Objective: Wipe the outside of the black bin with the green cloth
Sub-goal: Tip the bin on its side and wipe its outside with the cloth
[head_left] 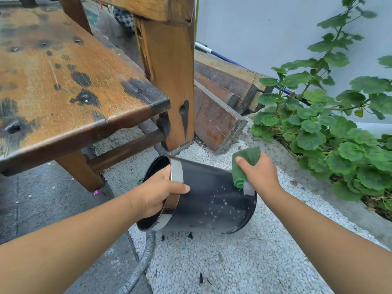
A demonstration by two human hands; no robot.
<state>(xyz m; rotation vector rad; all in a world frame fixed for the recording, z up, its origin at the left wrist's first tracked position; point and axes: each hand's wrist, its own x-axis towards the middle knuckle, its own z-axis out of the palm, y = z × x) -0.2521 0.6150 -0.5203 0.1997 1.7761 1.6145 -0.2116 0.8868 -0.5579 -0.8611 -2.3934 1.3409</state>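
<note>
I am holding the black bin (203, 200) tipped on its side on the white gravel (233, 262), just in front of the wooden bench (63, 81), so that its curved wall faces up where I can reach it. My left hand (158, 193) is gripping the chrome rim (177, 171), fingers hooked inside the mouth and thumb pressed flat on the outer wall, which I judge is steadying the bin against rolling. My right hand (257, 175) is closed around the bunched green cloth (244, 166), pressing it on the wall near the base end. Pale specks are dotting the black surface below the cloth, so wiping looks far from finished. What I can see of the interior looks dark and empty, though much of it is hidden.
</note>
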